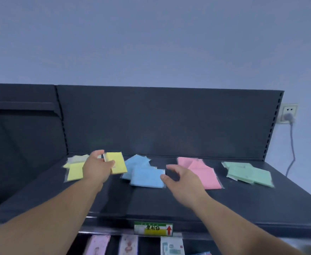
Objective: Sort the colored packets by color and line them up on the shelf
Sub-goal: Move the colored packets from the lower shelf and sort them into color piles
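Note:
Colored packets lie in groups along the back of a dark shelf (169, 203). From left to right come yellow packets (75, 171), blue packets (145, 176), pink packets (204, 173) and green packets (248, 173). My left hand (97, 167) pinches one yellow packet (117, 161) between thumb and fingers, just above the yellow group. My right hand (180, 178) hovers with spread, loosely bent fingers between the blue and pink groups, holding nothing.
A dark back panel (169, 122) rises behind the shelf. A wall socket (288, 115) with a plugged cable sits at the right. A price label (153, 228) marks the shelf's front edge, with packaged goods (171, 245) on the shelf below.

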Available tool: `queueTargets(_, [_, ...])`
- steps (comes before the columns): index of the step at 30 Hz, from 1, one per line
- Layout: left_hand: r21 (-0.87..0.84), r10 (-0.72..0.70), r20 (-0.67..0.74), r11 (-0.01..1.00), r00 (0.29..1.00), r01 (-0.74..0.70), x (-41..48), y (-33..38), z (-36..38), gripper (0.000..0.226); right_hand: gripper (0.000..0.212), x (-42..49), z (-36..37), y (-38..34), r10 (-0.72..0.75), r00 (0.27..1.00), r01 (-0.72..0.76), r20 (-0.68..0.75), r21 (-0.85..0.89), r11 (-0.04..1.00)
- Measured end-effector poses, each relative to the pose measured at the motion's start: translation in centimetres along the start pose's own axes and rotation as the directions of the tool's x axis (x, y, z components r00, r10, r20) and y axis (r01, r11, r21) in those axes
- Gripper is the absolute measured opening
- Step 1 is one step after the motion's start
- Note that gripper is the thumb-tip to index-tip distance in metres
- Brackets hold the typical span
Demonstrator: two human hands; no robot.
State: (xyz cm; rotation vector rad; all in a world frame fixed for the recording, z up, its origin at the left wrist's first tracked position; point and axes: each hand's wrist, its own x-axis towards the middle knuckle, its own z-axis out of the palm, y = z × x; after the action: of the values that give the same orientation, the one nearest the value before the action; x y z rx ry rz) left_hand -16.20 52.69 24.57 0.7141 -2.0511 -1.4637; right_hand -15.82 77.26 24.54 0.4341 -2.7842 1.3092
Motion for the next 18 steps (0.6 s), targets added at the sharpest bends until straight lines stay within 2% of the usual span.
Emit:
queueTargets(2, [0.053,-0.016,-0.047,0.998,0.999,0.019,0.8,-0.5,-2.1,0.057,0.052,0.3,0.9,-0.8,-0.068,0.997,0.072,0.041,-0.105,0.992])
queueTargets(4, [0.277,0.000,-0.021,0.961,1.000,0.006,1.2,-1.0,-3.8,0.066,0.056,0.4,2.0,-1.4,-0.117,0.990,0.129,0.075,-0.189,0.974])
queueTargets(6, [0.558,0.055,0.032,0.827,0.998,-0.063,1.0,-1.8,-5.2,0.076,0.059,0.0,3.3,-2.2,-0.154,0.981,0.180,0.115,-0.266,0.947])
queueTargets(8, [0.713,0.105,0.098,0.687,0.990,-0.143,0.3,-2.7,-6.0,0.081,0.061,-0.5,4.6,-2.9,-0.173,0.972,0.217,0.160,-0.321,0.922])
queueTargets(10, [0.770,0.145,0.151,0.602,0.978,-0.208,-0.9,-3.4,-6.8,0.081,0.063,-1.0,6.0,-4.0,-0.185,0.966,0.238,0.183,-0.339,0.910])
queueTargets(13, [0.800,0.233,0.183,0.529,0.955,-0.283,-2.6,-4.1,-8.9,0.077,0.064,-1.9,8.6,-6.4,-0.217,0.956,0.273,0.197,-0.326,0.905])
queueTargets(18, [0.834,0.223,0.142,0.498,0.964,-0.238,-4.2,-6.5,-16.1,0.075,0.064,-4.4,15.4,-12.3,-0.298,0.925,0.360,0.235,-0.297,0.884])
